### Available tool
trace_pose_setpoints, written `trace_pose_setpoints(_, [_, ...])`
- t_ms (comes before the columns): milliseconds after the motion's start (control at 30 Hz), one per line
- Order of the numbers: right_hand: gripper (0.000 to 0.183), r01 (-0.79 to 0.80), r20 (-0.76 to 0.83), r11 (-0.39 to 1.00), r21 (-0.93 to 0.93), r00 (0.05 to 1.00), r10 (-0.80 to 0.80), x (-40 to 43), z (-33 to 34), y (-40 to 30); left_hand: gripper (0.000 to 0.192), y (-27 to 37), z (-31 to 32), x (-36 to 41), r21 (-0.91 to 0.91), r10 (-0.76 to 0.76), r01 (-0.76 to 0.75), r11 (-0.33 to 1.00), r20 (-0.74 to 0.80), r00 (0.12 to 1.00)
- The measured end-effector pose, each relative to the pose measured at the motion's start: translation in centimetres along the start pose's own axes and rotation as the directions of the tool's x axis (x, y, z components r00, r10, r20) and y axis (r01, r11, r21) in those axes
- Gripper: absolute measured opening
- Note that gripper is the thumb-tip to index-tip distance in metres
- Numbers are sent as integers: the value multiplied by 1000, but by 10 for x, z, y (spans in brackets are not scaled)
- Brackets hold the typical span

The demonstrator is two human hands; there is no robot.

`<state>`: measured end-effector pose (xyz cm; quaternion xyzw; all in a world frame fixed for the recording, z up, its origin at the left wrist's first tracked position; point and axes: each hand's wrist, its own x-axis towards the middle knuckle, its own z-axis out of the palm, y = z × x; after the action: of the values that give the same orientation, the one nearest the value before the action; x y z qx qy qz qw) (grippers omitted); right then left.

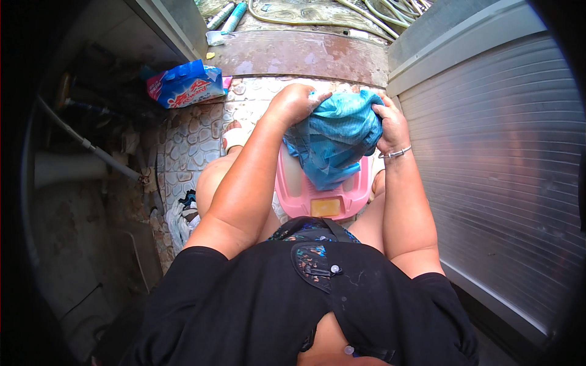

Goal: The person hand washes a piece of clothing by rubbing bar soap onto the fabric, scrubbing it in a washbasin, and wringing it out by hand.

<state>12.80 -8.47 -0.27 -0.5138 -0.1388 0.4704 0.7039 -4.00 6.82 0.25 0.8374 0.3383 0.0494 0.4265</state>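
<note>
Between my hands a wet-looking blue cloth [341, 132] is bunched up over a pink plastic washbasin with a built-in washboard [288, 201]. My left hand [295, 104] grips the cloth's upper left edge, with whitish suds on the fingers. My right hand [393, 124], a silver bangle at its wrist, holds the cloth's upper right edge. The cloth's lower part hangs down onto the ridged board and hides much of the basin. A yellow bar of soap [325, 207] lies in the recess at the basin's near end.
A blue detergent bag [187, 87] lies on the pebble-patterned floor at upper left. Crumpled clothes [179, 219] are beside my left leg. A ribbed metal door panel [494, 137] stands close on the right, pipes [110, 158] on the left. Beyond the brown threshold [297, 54] lie hoses [320, 22].
</note>
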Motion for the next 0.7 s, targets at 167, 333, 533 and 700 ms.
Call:
trace_pose_setpoints(167, [32, -18, 74, 1000, 21, 997, 16, 0, 2, 2, 50, -3, 3, 1, -34, 12, -14, 999, -34, 999])
trace_pose_setpoints(333, [28, -51, 53, 995, 86, 998, 46, -2, 9, 6, 62, 4, 19, -7, -147, 205, -224, 964, -134, 970])
trace_pose_setpoints(533, [24, -44, 104, 976, 212, 994, 23, -5, 14, 12, 67, 21, 49, -24, -81, 325, -315, 945, 160, 932])
trace_pose_setpoints(700, [23, 36, 61, 956, 291, 997, -56, -1, 17, 13, 53, 17, 42, -12, -47, 235, -235, 971, -2, 972])
